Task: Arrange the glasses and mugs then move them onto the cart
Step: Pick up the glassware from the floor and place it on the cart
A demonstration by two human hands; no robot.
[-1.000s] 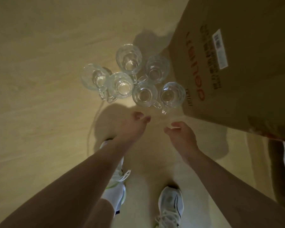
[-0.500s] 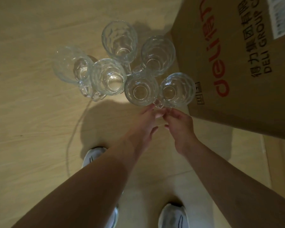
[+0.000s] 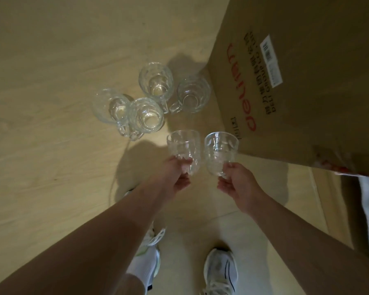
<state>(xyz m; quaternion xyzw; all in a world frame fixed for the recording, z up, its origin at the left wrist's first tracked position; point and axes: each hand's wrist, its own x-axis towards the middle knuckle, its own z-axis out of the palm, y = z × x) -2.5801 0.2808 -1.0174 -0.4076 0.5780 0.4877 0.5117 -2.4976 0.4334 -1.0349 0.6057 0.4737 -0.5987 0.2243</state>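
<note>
Left hand (image 3: 177,175) grips one glass mug (image 3: 184,149), right hand (image 3: 235,182) another (image 3: 220,152), both upright, side by side above the floor (image 3: 51,60), four mugs (image 3: 151,101) standing just beyond them.

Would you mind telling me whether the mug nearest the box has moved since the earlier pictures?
Yes. The right hand has lifted that mug off the floor, back from the box toward the person.

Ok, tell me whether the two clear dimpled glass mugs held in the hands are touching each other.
Apart. The head view shows a strip of floor between the left-hand mug and the right-hand mug, from rims down to bases.
</note>
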